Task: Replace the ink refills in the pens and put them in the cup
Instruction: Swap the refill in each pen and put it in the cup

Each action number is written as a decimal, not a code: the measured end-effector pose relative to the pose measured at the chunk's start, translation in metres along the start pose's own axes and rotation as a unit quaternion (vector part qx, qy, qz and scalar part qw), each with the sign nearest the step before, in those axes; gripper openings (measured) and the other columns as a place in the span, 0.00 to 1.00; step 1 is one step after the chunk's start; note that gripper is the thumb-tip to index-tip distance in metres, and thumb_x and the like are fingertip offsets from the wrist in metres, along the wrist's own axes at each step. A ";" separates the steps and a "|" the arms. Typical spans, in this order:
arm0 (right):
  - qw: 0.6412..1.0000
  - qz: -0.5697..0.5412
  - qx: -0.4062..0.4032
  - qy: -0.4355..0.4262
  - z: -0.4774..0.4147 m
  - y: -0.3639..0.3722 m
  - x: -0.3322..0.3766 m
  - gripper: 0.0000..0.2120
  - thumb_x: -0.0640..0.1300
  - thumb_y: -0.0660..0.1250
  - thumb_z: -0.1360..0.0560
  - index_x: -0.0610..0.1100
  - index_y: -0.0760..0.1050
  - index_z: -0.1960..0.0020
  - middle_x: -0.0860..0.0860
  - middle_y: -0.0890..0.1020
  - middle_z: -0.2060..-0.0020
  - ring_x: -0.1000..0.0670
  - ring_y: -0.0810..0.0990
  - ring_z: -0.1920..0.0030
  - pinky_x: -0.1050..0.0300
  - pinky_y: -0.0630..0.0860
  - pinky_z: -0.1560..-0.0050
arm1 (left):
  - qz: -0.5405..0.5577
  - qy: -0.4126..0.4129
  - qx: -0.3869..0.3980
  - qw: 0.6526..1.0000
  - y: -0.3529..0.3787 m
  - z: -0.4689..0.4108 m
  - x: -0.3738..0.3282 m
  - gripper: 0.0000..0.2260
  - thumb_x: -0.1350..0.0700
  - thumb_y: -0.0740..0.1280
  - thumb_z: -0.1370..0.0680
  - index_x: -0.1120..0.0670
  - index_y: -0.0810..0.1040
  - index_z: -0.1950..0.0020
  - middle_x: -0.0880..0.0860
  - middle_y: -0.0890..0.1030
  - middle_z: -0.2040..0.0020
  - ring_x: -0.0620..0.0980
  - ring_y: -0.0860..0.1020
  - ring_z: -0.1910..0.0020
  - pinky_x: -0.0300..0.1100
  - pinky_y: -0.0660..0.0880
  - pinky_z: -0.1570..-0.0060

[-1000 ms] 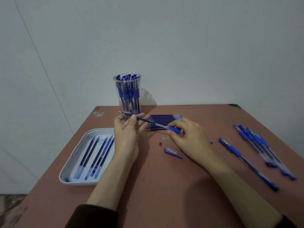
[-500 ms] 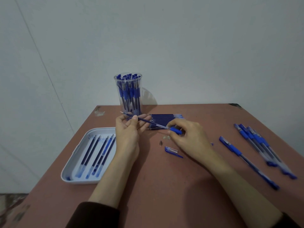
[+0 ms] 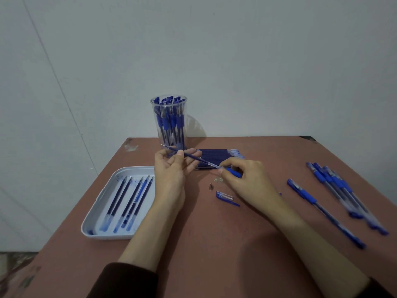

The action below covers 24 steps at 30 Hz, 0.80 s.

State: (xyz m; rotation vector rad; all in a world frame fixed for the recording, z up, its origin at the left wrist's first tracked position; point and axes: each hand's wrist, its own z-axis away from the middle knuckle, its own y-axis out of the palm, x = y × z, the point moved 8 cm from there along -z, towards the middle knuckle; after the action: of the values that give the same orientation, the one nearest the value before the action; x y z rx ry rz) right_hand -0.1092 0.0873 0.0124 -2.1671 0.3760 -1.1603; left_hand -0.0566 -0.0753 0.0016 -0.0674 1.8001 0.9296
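Mostly hidden, the pen barrel (image 3: pixel 234 172) sits gripped in the right hand (image 3: pixel 249 179); the left hand (image 3: pixel 171 173) pinches its refill (image 3: pixel 193 157).

Table (image 3: pixel 214 244): reddish-brown, matt, with pale scuffs at the far left corner.
Wall (image 3: pixel 236 61): plain pale grey.
Cup (image 3: pixel 153 108): clear, colourless.
Pens in cup (image 3: pixel 169 123): blue caps and grips, dark blue ink.
Tray (image 3: pixel 90 214): white with a bluish cast.
Tray refills (image 3: pixel 129 198): dark blue, one brighter blue, all with pale clear ends.
Stacked refills (image 3: pixel 214 154): dark blue, light blue ends.
Lifted refill (image 3: pixel 193 157): dark blue, clear towards the lower end.
Pen barrel (image 3: pixel 233 172): blue grip.
Loose cap (image 3: pixel 225 196): blue and clear.
Small tip (image 3: pixel 211 186): silver-grey.
Pens at right (image 3: pixel 335 186): clear barrels, blue caps and grips.
Sleeve (image 3: pixel 129 280): dark brown.
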 end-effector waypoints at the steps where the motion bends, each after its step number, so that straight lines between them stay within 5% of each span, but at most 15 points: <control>1: 1.000 0.000 0.003 0.004 0.000 0.001 -0.001 0.04 0.49 0.67 0.25 0.53 0.81 0.55 0.59 0.81 0.67 0.54 0.79 0.64 0.52 0.77 0.58 | 0.001 -0.001 0.001 1.000 0.000 0.001 0.000 0.06 0.66 0.55 0.18 0.55 0.65 0.50 0.58 0.81 0.59 0.48 0.84 0.63 0.39 0.81 0.58; 19: 1.000 0.004 0.007 0.017 -0.002 0.001 -0.004 0.03 0.51 0.68 0.26 0.55 0.80 0.55 0.58 0.80 0.69 0.55 0.78 0.66 0.53 0.77 0.61 | -0.001 -0.006 0.011 1.000 0.003 0.004 0.001 0.04 0.66 0.55 0.18 0.57 0.64 0.46 0.59 0.81 0.57 0.48 0.84 0.62 0.39 0.81 0.58; 24: 1.000 0.013 0.014 0.008 0.000 0.003 -0.001 0.04 0.50 0.68 0.25 0.54 0.81 0.53 0.59 0.80 0.67 0.58 0.78 0.64 0.61 0.74 0.62 | -0.001 -0.029 0.039 0.999 0.010 0.009 0.008 0.04 0.66 0.56 0.18 0.58 0.66 0.47 0.61 0.81 0.56 0.50 0.84 0.61 0.39 0.81 0.59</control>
State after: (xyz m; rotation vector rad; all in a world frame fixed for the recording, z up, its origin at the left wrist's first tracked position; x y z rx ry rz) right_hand -0.1100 0.0852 0.0097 -2.1255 0.3910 -1.1619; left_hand -0.0583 -0.0598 -0.0008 0.0068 1.7797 0.8518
